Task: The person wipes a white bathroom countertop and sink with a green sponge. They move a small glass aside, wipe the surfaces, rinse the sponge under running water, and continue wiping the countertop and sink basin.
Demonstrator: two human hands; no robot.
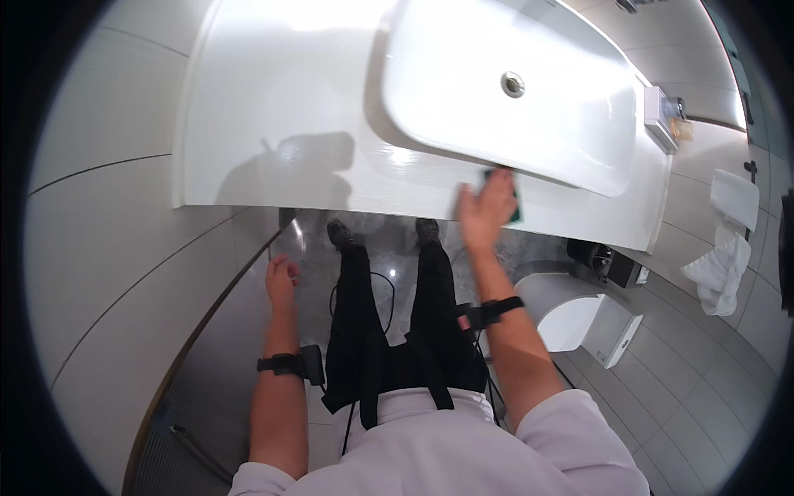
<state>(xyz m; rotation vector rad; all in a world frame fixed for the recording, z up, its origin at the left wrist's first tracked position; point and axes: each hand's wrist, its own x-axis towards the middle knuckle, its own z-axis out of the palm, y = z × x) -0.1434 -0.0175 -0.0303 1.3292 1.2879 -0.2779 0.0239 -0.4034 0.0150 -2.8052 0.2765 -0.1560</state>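
Note:
My right hand (487, 208) lies over a dark green cleaning pad (517, 211), pressing it to the white countertop (279, 111) close to the front edge. Most of the pad is hidden beneath my palm and fingers, and the hand is slightly blurred. Just beyond my fingertips stands the near wall of a white rectangular basin (446, 87) with a round metal drain (513, 84). Off the counter, my left hand (282, 276) hangs low on the left side with loosely bent fingers; nothing shows in it.
At the counter's right end sits a white box (659, 121) beside small bottles (681, 129). White towels (722, 266) hang on the right wall. Below right is a toilet (570, 316) with its lid up. A glass panel (205, 384) borders the left side.

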